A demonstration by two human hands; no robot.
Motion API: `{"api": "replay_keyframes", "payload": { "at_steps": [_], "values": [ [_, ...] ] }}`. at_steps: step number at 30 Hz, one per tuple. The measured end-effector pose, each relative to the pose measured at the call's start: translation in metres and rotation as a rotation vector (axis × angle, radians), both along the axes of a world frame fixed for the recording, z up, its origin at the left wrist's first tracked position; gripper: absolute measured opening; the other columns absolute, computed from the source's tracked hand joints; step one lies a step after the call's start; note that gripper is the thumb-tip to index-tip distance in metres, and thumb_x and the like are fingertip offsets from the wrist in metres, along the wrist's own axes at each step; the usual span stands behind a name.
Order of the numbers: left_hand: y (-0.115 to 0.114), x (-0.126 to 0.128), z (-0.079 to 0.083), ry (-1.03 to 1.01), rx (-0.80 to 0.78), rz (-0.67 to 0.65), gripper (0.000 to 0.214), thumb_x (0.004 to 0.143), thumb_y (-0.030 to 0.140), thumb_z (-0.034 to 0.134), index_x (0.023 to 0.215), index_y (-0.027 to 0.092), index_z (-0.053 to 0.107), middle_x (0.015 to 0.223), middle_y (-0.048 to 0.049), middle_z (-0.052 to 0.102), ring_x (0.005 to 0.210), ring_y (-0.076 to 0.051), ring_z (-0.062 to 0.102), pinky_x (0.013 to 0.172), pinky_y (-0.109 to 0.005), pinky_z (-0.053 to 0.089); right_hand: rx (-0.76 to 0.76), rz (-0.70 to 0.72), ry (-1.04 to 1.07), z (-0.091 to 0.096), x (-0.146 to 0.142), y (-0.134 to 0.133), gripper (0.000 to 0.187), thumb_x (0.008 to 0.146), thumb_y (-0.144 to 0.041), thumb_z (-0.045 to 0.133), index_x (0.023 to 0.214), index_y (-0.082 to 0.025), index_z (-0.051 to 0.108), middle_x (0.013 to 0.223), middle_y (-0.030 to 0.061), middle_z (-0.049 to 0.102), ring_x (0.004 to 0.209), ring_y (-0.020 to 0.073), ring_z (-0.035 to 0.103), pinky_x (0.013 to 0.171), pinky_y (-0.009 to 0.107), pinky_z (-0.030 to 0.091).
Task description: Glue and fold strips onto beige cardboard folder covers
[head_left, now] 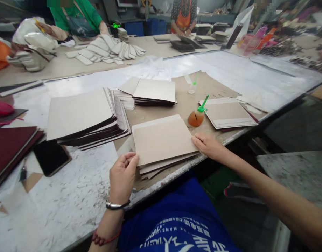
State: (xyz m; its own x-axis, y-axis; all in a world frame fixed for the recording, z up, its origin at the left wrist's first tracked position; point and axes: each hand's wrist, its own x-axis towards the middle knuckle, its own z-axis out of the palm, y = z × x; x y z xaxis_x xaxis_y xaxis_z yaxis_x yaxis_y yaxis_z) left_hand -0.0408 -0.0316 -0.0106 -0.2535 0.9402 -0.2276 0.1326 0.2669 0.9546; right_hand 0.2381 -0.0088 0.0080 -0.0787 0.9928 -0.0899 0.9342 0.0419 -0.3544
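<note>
A beige sheet (165, 140), stiff like card, lies over a small pile of similar sheets (168, 166) at the table's front edge. My left hand (123, 173) pinches its left edge between thumb and curled fingers. At the opposite side, my right hand (208, 144) grips the right edge the same way. Just beyond the sheet stands a squeeze bottle (196, 118) of orange liquid with a green nozzle. To its right lies another stack of beige panels (230, 113) with a dark underside.
Large pale panels with dark edges (79, 112) are piled at left, a smaller pile (154, 91) behind. A phone (51, 157) and maroon boards (12, 150) lie far left. A clear bottle (191, 87) stands farther back. Across the table, two people work near white pieces (105, 49) and dark sheets (186, 44).
</note>
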Motion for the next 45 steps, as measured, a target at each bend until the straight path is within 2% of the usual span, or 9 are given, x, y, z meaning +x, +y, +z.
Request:
{"api": "replay_keyframes", "payload": {
  "at_steps": [5, 10, 20, 28, 39, 45],
  "values": [
    [-0.006, 0.003, -0.008, 0.084, -0.019, -0.028, 0.038, 0.067, 0.045, 0.064, 0.091, 0.016, 0.059, 0.063, 0.0003, 0.061, 0.064, -0.017, 0.058, 0.060, -0.027, 0.044, -0.006, 0.007, -0.062, -0.009, -0.002, -0.005, 0.026, 0.089, -0.030, 0.031, 0.065, -0.022, 0.040, 0.064, 0.0025, 0.053, 0.062, 0.0163, 0.049, 0.058, 0.027, 0.029],
    [-0.013, 0.004, -0.014, 0.122, -0.030, -0.032, 0.036, 0.070, 0.045, 0.061, 0.094, 0.018, 0.056, 0.066, 0.0009, 0.060, 0.063, -0.015, 0.057, 0.060, -0.027, 0.043, 0.015, 0.035, -0.103, -0.013, -0.001, -0.004, 0.027, 0.090, -0.030, 0.030, 0.067, -0.022, 0.041, 0.066, 0.0033, 0.055, 0.061, 0.0169, 0.049, 0.059, 0.027, 0.030],
    [-0.016, 0.007, -0.011, 0.148, -0.047, -0.022, 0.036, 0.071, 0.046, 0.060, 0.094, 0.019, 0.056, 0.070, 0.0003, 0.061, 0.066, -0.015, 0.057, 0.061, -0.026, 0.044, -0.003, 0.061, -0.032, -0.013, 0.001, 0.000, 0.027, 0.089, -0.030, 0.030, 0.065, -0.022, 0.039, 0.064, 0.0018, 0.052, 0.061, 0.0157, 0.048, 0.060, 0.027, 0.032],
    [-0.018, 0.007, -0.012, 0.143, -0.067, -0.013, 0.042, 0.066, 0.049, 0.064, 0.094, 0.019, 0.057, 0.073, 0.0000, 0.061, 0.068, -0.016, 0.057, 0.062, -0.027, 0.044, -0.049, 0.071, -0.036, -0.014, 0.002, 0.003, 0.028, 0.090, -0.030, 0.031, 0.067, -0.021, 0.045, 0.068, 0.0022, 0.056, 0.063, 0.0153, 0.049, 0.061, 0.026, 0.031],
    [-0.018, 0.003, -0.018, 0.185, -0.145, -0.015, 0.052, 0.062, 0.058, 0.064, 0.097, 0.021, 0.057, 0.079, -0.0001, 0.063, 0.076, -0.018, 0.059, 0.071, -0.031, 0.045, -0.083, 0.075, -0.085, -0.013, 0.003, 0.003, 0.028, 0.091, -0.028, 0.031, 0.075, -0.019, 0.052, 0.077, 0.0048, 0.062, 0.073, 0.0160, 0.055, 0.065, 0.025, 0.033],
    [-0.015, 0.007, -0.013, 0.198, -0.202, 0.010, 0.058, 0.053, 0.063, 0.065, 0.094, 0.021, 0.058, 0.079, -0.0010, 0.063, 0.080, -0.021, 0.058, 0.075, -0.034, 0.045, -0.072, 0.040, -0.118, -0.014, 0.001, 0.001, 0.027, 0.092, -0.028, 0.032, 0.079, -0.019, 0.053, 0.078, 0.0064, 0.063, 0.075, 0.0176, 0.057, 0.065, 0.026, 0.033]
  ]
}}
